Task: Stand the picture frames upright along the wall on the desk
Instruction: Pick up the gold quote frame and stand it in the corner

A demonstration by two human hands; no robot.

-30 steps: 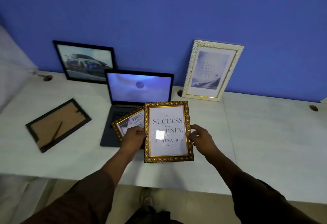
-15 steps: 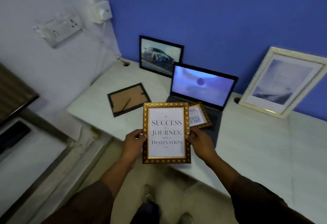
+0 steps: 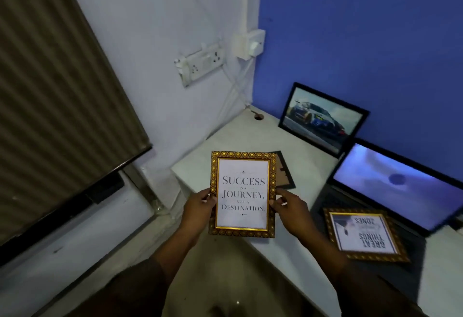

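While both hands, left hand (image 3: 199,207) and right hand (image 3: 290,207), grip the gold-bordered "Success" frame (image 3: 242,194), an open grey laptop (image 3: 390,189) crowds the white desk (image 3: 240,136) beside the black-framed car picture (image 3: 322,118).

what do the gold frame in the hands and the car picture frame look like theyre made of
Gold frame: probably moulded resin or wood with metallic gold paint, judging by its embossed repeating pattern; glossy glazed front. Car picture frame: thin, plain matte black moulding, plastic or painted wood; cannot tell which.
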